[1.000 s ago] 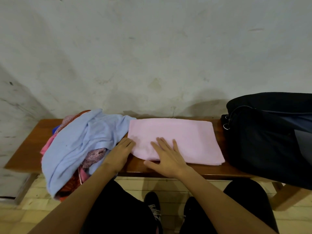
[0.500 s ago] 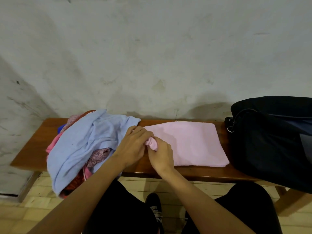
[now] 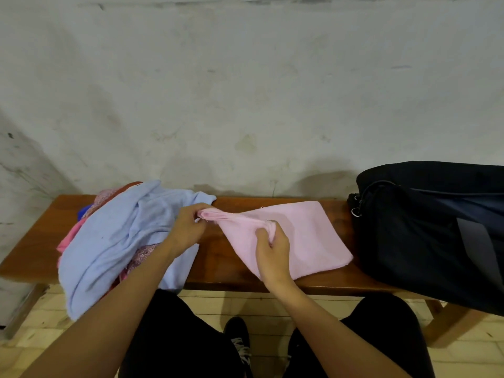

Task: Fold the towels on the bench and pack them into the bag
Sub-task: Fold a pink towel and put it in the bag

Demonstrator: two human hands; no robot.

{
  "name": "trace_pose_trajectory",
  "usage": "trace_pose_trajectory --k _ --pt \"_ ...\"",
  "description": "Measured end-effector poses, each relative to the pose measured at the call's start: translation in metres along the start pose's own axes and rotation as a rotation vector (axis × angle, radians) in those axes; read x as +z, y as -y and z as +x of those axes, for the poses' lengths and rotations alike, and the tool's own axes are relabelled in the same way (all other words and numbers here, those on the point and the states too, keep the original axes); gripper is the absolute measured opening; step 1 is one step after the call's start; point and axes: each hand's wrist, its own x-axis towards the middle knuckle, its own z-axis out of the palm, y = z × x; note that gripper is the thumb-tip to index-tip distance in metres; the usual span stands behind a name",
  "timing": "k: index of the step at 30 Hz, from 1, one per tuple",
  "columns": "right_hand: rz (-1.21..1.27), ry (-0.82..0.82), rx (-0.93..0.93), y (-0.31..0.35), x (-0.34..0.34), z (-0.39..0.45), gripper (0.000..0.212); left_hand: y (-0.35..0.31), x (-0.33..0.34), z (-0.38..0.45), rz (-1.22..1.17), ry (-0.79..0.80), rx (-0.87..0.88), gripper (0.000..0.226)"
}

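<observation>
Pink towel [image 3: 300, 236] pinched along left edge by left hand [image 3: 188, 227] and right hand [image 3: 271, 249]; carry edge evenly toward bag [image 3: 436, 230], align corners, flatten.

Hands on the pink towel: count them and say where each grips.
2. The left hand pinches the pink towel at its lifted left corner; the right hand grips a bunched part nearer the middle.

A pink terry-cloth towel [image 3: 308, 241], soft and matt, is lying on a polished wooden bench [image 3: 226, 257] that is showing a slight gloss, beside a light blue cloth towel [image 3: 114, 241], a matt black fabric bag [image 3: 425, 230] and a rough, stained plaster wall [image 3: 245, 91].
</observation>
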Motion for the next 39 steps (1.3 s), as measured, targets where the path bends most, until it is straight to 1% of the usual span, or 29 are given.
trace_pose_trajectory --k 2,5,7,11,14,17,18,21,24,27,29,33,34,36,37,39 --pt "0.076 -0.028 0.025 0.002 -0.007 0.000 0.021 -0.009 -0.002 0.003 -0.050 -0.009 -0.009 0.026" --pt "0.114 -0.064 0.016 0.000 -0.019 -0.001 0.017 -0.021 0.004 0.013 -0.101 0.068 -0.004 0.015" --pt "0.115 -0.102 0.010 -0.002 -0.027 -0.001 0.016 -0.030 0.013 0.023 -0.142 0.109 -0.027 0.021" --pt "0.021 -0.185 -0.006 -0.008 -0.049 0.000 0.027 -0.052 0.045 0.042 -0.212 0.106 -0.001 0.029" --pt "-0.036 -0.218 0.003 -0.013 -0.067 0.003 0.025 -0.067 0.072 0.056 -0.166 0.110 0.039 0.029" --pt "-0.098 -0.245 0.006 -0.019 -0.089 0.007 0.015 -0.079 0.098 0.069 -0.059 0.143 0.090 0.031" --pt "-0.136 -0.256 0.013 -0.022 -0.095 0.009 0.015 -0.082 0.106 0.072 -0.026 0.160 0.115 0.032" --pt "-0.266 -0.270 0.063 -0.032 -0.114 0.015 0.025 -0.091 0.129 0.076 0.038 0.220 0.173 0.035" --pt "-0.363 -0.236 0.089 -0.033 -0.128 0.019 0.028 -0.096 0.147 0.080 0.147 0.279 0.174 0.031" --pt "-0.472 -0.159 0.071 -0.033 -0.135 0.022 0.030 -0.101 0.164 0.083 0.247 0.313 0.160 0.024" --pt "-0.546 -0.109 0.063 -0.035 -0.136 0.024 0.030 -0.101 0.175 0.085 0.317 0.300 0.174 0.023" --pt "-0.753 0.000 0.030 -0.041 -0.140 0.023 0.048 -0.103 0.194 0.087 0.368 0.255 0.192 0.029" --pt "-0.800 0.025 0.021 -0.041 -0.141 0.022 0.049 -0.104 0.197 0.087 0.376 0.240 0.191 0.029" --pt "-0.817 0.054 0.041 -0.043 -0.143 0.021 0.044 -0.103 0.203 0.088 0.386 0.213 0.188 0.028" --pt "-0.879 0.068 0.047 -0.042 -0.143 0.022 0.045 -0.101 0.204 0.088 0.396 0.204 0.188 0.028" --pt "-1.033 0.087 0.066 -0.041 -0.143 0.024 0.056 -0.097 0.207 0.089 0.408 0.194 0.196 0.027"
